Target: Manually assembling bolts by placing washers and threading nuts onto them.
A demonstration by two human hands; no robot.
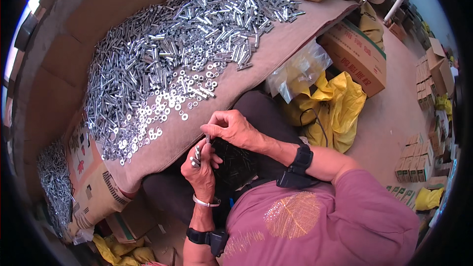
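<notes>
My left hand point(201, 170) is closed around several silver bolts point(196, 155), their ends sticking up out of the fist. My right hand point(230, 127) pinches one small metal piece point(208, 139) at its fingertips, right above the bolts in my left hand. Both hands hover over my lap, just off the near edge of a brown cloth-covered table point(276, 51). A big heap of shiny bolts point(182, 34) covers the table, with loose washers point(162, 106) spread along its near side.
A cardboard box point(355, 54), a clear plastic bag point(298, 71) and a yellow bag point(340, 111) lie on the floor to the right. Small boxes point(416, 160) stand further right. A second pile of metal parts point(54, 182) sits at the lower left.
</notes>
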